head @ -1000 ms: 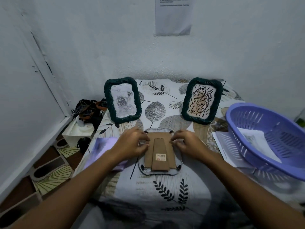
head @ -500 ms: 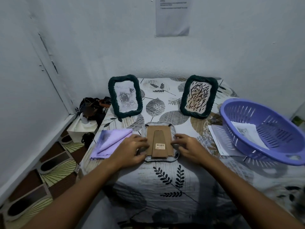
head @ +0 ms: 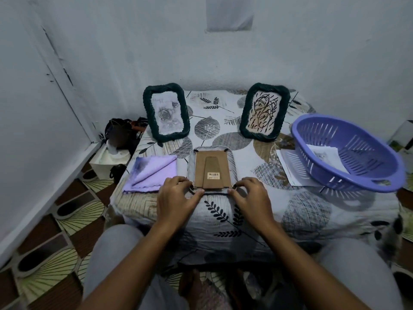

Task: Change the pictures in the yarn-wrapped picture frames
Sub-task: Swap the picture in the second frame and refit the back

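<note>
A picture frame (head: 211,170) lies face down at the middle of the table, its brown cardboard back and folded stand facing up. My left hand (head: 177,194) has its fingertips at the frame's near left corner. My right hand (head: 250,194) has its fingertips at the near right corner. Both hands have bent fingers touching the small clips and near edge there. Two dark green yarn-wrapped frames stand upright behind: the left frame (head: 166,111) shows a grey rose drawing, the right frame (head: 264,111) shows a black scribble drawing.
A folded purple cloth (head: 152,173) lies left of the face-down frame. A purple plastic basket (head: 348,153) with a printed sheet (head: 326,154) in it sits at the right, on more sheets (head: 290,168). The leaf-patterned tablecloth (head: 223,218) drapes over the near edge. A white box (head: 109,157) stands on the floor.
Both hands have slid from the frame's far corners down its sides to its near corners. The camera has pulled back and tilted down, so my knees now show.
</note>
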The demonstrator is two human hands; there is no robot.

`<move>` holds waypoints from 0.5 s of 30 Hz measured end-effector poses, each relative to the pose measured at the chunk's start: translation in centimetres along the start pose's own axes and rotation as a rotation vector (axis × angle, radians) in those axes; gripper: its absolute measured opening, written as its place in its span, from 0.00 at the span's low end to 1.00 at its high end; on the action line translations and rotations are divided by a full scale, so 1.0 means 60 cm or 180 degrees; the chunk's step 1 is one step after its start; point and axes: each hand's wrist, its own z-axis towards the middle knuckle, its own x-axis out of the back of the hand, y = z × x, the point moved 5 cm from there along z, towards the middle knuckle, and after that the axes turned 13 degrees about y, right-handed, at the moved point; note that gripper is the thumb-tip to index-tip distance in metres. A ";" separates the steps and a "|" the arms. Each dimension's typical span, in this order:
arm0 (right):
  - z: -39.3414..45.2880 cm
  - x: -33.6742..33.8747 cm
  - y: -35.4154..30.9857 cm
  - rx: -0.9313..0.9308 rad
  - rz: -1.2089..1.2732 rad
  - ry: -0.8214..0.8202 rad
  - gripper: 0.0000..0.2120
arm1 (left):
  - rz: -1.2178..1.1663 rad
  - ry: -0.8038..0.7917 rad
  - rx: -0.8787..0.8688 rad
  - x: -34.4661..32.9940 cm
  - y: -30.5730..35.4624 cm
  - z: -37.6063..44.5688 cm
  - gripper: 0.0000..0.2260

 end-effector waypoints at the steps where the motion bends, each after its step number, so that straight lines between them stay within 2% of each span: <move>1: 0.001 -0.001 -0.001 -0.0033 -0.0002 0.0019 0.14 | 0.0017 0.0018 0.0017 0.000 0.001 -0.001 0.20; 6: 0.001 -0.002 -0.002 -0.0091 0.0052 0.0055 0.13 | 0.0115 -0.0008 0.0100 -0.002 -0.002 -0.003 0.17; 15: -0.005 -0.002 -0.010 -0.0114 0.0059 0.0048 0.17 | 0.0152 -0.0038 0.0246 -0.002 -0.003 -0.001 0.19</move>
